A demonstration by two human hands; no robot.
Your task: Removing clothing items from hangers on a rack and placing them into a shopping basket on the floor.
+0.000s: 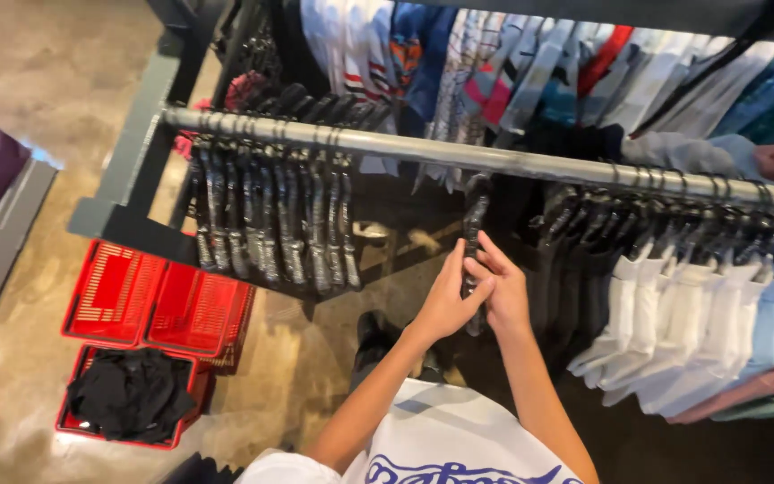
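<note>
Under the steel rail (494, 161), both hands meet on one empty black hanger (474, 220): left hand (448, 305) and right hand (503, 291) pinch its lower end, fingers closed around it. Light, stiff, likely smooth plastic; best gripped along the body.

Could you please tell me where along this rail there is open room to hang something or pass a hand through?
The grey metal rail is bare between the empty black hangers and the black hangers with white and pink garments; only one black hanger, held by both hands, hangs there. Both clusters are crowded.
</note>
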